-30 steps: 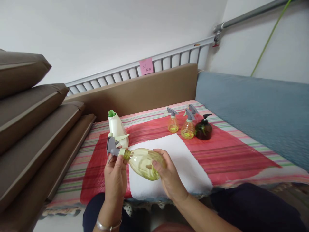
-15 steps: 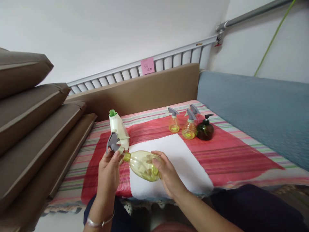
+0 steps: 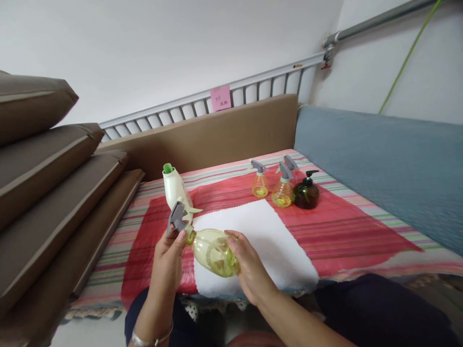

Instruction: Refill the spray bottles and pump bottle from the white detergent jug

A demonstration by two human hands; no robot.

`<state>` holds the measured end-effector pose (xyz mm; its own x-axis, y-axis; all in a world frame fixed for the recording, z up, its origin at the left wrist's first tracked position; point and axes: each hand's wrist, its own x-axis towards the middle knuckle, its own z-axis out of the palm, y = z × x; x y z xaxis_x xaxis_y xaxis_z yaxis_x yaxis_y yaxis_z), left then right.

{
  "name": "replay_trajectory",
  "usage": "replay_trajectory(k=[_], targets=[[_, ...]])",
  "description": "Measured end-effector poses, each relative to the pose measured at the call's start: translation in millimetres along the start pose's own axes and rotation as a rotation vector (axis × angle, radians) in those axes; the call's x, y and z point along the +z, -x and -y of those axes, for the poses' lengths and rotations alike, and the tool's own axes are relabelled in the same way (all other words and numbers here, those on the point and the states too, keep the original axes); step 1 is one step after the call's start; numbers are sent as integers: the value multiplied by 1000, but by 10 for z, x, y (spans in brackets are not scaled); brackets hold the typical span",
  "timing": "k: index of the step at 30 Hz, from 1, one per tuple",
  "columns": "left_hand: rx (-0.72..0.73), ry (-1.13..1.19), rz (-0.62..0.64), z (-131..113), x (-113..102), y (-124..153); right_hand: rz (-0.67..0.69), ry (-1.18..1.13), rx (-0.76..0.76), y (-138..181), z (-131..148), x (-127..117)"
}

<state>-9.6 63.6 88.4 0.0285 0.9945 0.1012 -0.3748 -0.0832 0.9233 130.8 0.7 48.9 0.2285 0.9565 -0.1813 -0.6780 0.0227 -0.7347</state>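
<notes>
Head view: the left hand (image 3: 168, 262) pinches the grey trigger head (image 3: 178, 217) at the neck of the yellow spray bottle (image 3: 213, 250), and the right hand (image 3: 249, 270) is wrapped round the bottle's belly. The bottle hangs tilted in the air over the left edge of the white towel (image 3: 278, 241). A white bottle (image 3: 173, 190) stands beyond the towel's far-left corner, just beside the trigger head. Two small sprayers (image 3: 282, 192) and a dark pump bottle (image 3: 306, 193) stand past the towel's far-right corner, well apart from the hands. The towel's middle and right side lie open.

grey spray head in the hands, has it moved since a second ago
Yes. The grey spray head of the yellow bottle shifted right: it was over the lower left edge of the white bottle, now over its lower right.
</notes>
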Motion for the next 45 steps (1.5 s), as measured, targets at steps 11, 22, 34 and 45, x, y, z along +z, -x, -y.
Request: replay_trajectory(k=[11,22,34,45], targets=[[-8,50,-12,99,-18,46,105,-186,144,-6,-51,-56],[-54,24,205,147,40,85,306,-323,743,-88,-213,-211],[-43,72,260,121,22,100,672,-348,767,-88,-144,-290],[-11,91,180,34,-65,88,675,-240,396,99,-100,-303]])
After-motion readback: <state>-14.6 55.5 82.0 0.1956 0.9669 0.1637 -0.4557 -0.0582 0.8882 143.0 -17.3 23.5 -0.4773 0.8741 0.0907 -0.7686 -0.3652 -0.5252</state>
